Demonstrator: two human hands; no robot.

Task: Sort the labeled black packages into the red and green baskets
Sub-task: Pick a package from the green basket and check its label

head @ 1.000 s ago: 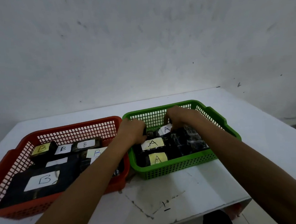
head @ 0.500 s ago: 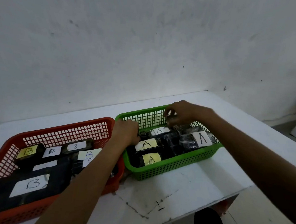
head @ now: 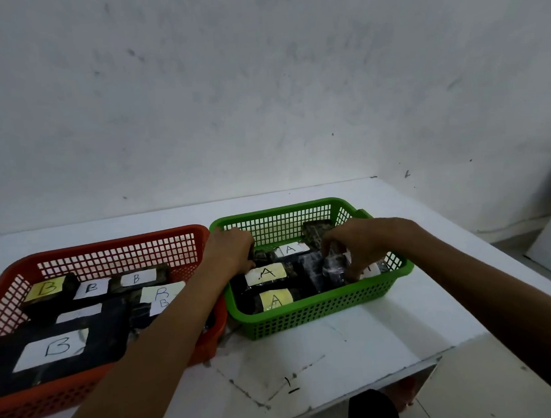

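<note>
Both hands are in the green basket (head: pixel 321 316), which sits on the white surface (head: pixel 391 347) just right of the red basket (head: pixel 85 401). No pkgs are left on the surface; B-labeled ones fill the red basket, e.g. the big B pkg (head: pixel 54 350) at front, A-labeled ones the green. So sorting looks nearly done, & the step in hand looks like tidying the green load.

Left hand (head: pixel 233 252) rests at the basket's back-left corner, fingers curled down onto the dark pkgs near the white A label (head: pixel 265 273); can't tell if they grip anything or just press. Right hand (head: pixel 365 246) has fingers closed on a shiny black pkg (head: pixel 332 267) in the right half, pinching it from above; another white label shows partly under that hand, letter hidden.

To do it well:
- Keep the left hand steadying the stack so neighbours don't shift.
- Check the held pkg's label before settling it; it isn't visible here.
- Lay it flat, label up, in the gap at right, not atop the yellow A label (head: pixel 275 300) at front.
- The wrap looks slick, so grip on the edges, not the faces.
</note>
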